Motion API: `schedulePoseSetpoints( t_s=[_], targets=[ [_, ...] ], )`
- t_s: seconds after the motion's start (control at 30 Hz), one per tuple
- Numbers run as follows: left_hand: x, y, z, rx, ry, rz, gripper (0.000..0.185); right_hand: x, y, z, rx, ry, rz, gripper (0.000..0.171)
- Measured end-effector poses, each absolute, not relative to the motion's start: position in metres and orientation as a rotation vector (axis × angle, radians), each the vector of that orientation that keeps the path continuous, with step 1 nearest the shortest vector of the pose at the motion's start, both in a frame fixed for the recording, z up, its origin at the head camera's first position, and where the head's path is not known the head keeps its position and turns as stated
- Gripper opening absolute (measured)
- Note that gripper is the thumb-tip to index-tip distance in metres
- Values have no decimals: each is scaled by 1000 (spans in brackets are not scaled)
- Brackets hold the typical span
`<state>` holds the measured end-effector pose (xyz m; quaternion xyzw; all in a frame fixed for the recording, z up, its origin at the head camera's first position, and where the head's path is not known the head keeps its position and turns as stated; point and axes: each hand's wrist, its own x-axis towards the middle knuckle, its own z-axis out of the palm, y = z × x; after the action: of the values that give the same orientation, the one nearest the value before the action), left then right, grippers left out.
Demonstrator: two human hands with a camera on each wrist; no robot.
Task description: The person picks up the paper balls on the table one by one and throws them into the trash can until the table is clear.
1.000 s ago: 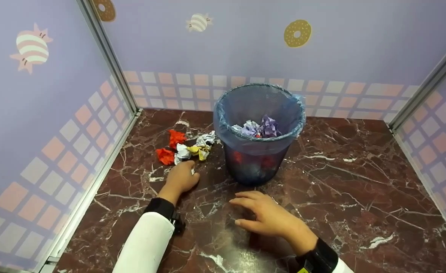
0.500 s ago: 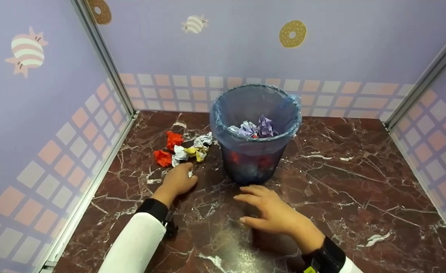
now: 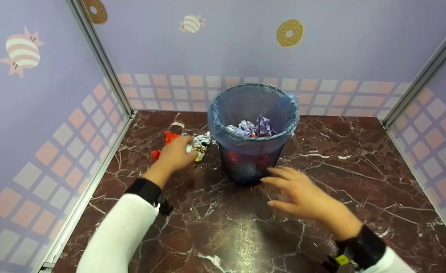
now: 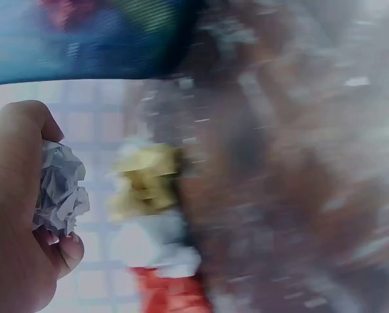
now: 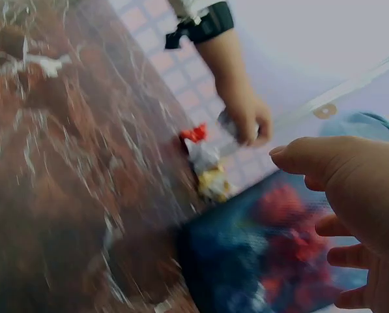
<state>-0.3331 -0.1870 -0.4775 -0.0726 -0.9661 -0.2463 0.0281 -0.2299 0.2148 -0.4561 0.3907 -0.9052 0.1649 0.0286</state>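
My left hand grips a crumpled white paper ball, raised over the paper pile at the left. Below it lie red crumpled paper, yellow crumpled paper and white crumpled paper; the hand hides part of the pile in the head view. A dark mesh wastebasket with a blue plastic liner stands to the right of the pile. Inside it are purple paper and white paper balls. My right hand holds nothing, fingers spread, close to the basket's lower front.
The brown marbled tabletop reaches to lilac panels on the left, back and right. A metal corner post stands at the back left, another at the back right.
My left hand has lifted and moved forward over the pile with the white paper ball. My right hand has shifted right and forward. The head view has turned slightly.
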Motion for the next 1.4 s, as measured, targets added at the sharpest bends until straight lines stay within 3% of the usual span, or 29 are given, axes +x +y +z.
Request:
schedulePoseSetpoints(
  t_s=[0.4,0.7,1.07,1.4],
  targets=[
    [-371,-167,-367,-180,-2912,-1007,16,-235,297,-435,940,-2797,485,63],
    [-387,-116,-314,-252,-2910,-844,26,-220,352,-438,679,-2798,650,63],
    [-394,-42,-302,-566,-2911,-592,24,-207,380,-446,538,-2809,788,59],
    [-397,-12,-307,-670,-2943,-422,30,-205,380,-452,581,-2754,782,58]
  ],
)
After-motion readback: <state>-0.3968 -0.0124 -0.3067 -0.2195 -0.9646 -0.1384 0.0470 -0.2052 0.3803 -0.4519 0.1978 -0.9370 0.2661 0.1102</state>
